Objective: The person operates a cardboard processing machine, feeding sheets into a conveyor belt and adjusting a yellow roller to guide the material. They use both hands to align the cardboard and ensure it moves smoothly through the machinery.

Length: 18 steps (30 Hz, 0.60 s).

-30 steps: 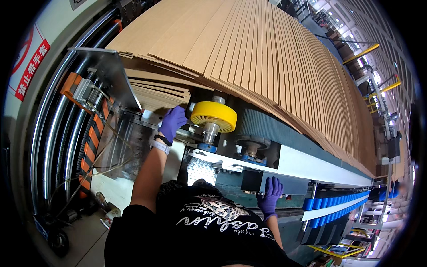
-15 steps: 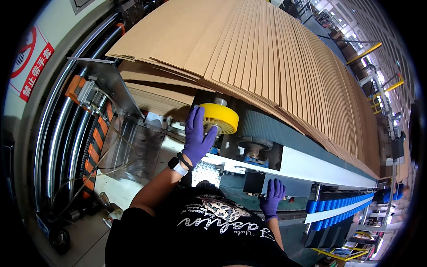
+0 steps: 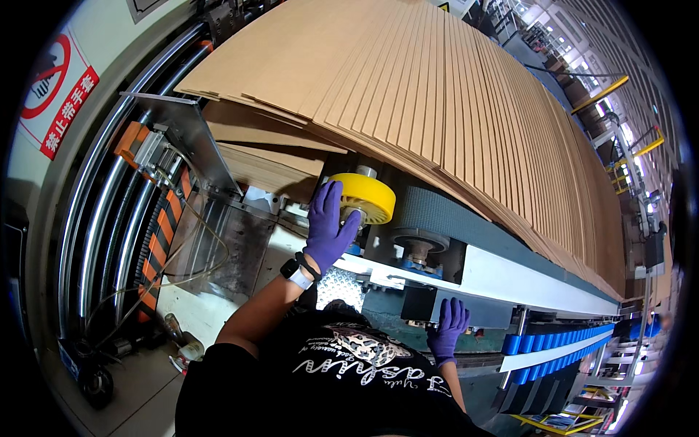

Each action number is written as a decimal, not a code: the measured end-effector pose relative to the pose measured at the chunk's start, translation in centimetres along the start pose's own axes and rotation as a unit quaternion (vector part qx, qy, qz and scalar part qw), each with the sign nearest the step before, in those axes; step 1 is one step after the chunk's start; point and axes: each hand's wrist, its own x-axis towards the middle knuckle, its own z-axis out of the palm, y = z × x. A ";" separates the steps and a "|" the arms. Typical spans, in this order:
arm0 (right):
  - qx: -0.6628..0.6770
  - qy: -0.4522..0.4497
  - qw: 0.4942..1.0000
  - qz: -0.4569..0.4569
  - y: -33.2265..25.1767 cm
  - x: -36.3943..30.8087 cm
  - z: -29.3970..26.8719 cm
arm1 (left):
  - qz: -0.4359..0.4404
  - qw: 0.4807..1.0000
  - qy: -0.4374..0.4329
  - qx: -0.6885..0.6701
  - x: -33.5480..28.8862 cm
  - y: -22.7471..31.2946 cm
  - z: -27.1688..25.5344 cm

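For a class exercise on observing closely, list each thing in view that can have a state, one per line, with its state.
Left hand: gloved, thumb and fingers apart, at the yellow wheel.
Right hand: gloved, by the dark box; grip unclear.
Yellow wheel: mounted on a shaft; turning or not, unclear.
Cardboard sheets: overlapping in a row.
Ribbed belt: looped round a pulley.
Watch: worn, face dark.
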 end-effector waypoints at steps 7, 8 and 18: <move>-0.003 -0.006 1.000 -0.002 0.2 -0.1 0.1 | 0.016 1.000 0.001 0.018 0.1 0.4 -0.2; -0.006 -0.003 1.000 -0.005 0.3 -0.1 0.2 | 0.017 1.000 0.000 0.022 0.1 0.5 -0.3; 0.001 -0.027 1.000 0.003 0.1 0.1 -0.5 | 0.034 0.999 -0.010 0.031 0.1 0.5 -0.2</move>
